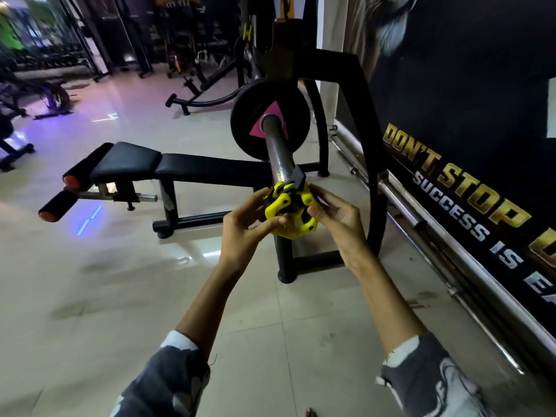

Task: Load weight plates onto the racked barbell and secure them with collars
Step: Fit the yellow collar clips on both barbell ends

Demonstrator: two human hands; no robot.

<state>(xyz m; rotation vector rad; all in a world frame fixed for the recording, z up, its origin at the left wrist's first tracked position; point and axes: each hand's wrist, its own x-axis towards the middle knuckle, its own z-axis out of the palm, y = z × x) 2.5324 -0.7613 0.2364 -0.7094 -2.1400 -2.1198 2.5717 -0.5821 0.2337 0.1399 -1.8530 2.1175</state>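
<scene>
A gym: padded bench [156, 165], racked barbell [278, 145] bearing a weight plate [249, 127], motivational wall banner [457, 182].

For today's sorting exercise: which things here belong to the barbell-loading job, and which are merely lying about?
Job: barbell sleeve, black weight plate, yellow collar, left hand, right hand.

Lying about: bench, spare bars along the wall.

Dim indoor light; purple-blue glare streaks the glossy pale tiled floor [126, 284], wide-angle bending warps the edges, and the far background is soft.
</scene>
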